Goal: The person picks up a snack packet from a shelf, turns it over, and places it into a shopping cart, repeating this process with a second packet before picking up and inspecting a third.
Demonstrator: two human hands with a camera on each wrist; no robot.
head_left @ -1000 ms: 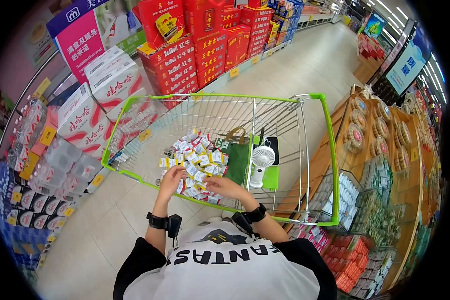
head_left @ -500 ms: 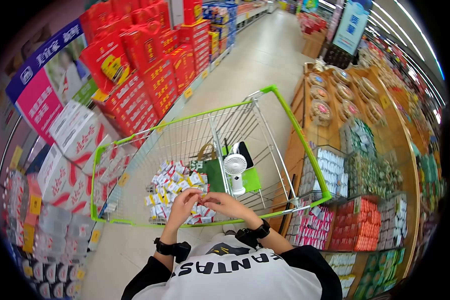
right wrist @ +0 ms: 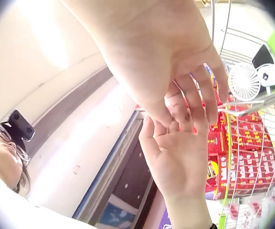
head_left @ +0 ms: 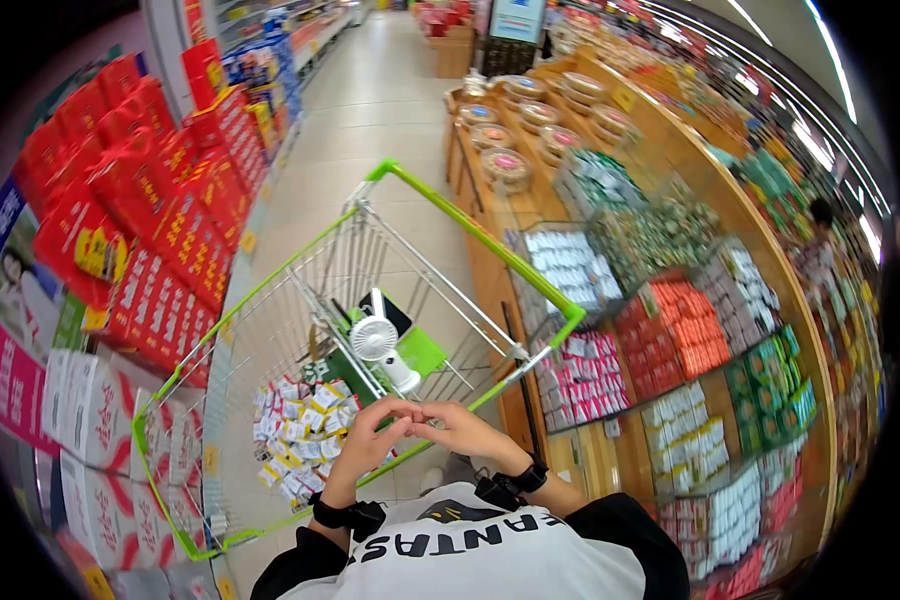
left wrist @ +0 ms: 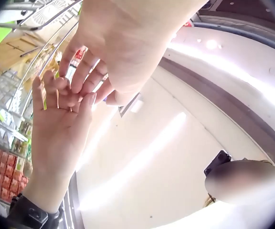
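Observation:
Both hands meet in front of the chest, above the near rim of a shopping cart [head_left: 483, 238]. The left hand [head_left: 375, 437] and the right hand [head_left: 460, 432] touch at the fingertips, fingers loosely bent. Both wrist views show the palms facing up or inward with nothing held: the right hand [left wrist: 61, 129] in the left wrist view, the left hand [right wrist: 178, 157] in the right wrist view. In the cart lie a heap of small white, yellow and red packets [head_left: 305, 430], a green bag [head_left: 342, 372], a white handheld fan [head_left: 375, 338] and a dark phone [head_left: 388, 312].
A wooden shelf [head_left: 490, 215] on the right carries round tubs [head_left: 505, 168] and bins of wrapped packets [head_left: 675, 335]. Stacked red boxes [head_left: 165, 310] and white cartons [head_left: 90, 410] stand on the left. A tiled aisle [head_left: 355, 130] runs ahead; a person [head_left: 818, 245] is at the far right.
The hands have come away from above the packets and closer together, fingertips now touching. The view has turned to the right, with the cart and its contents shifting left in it.

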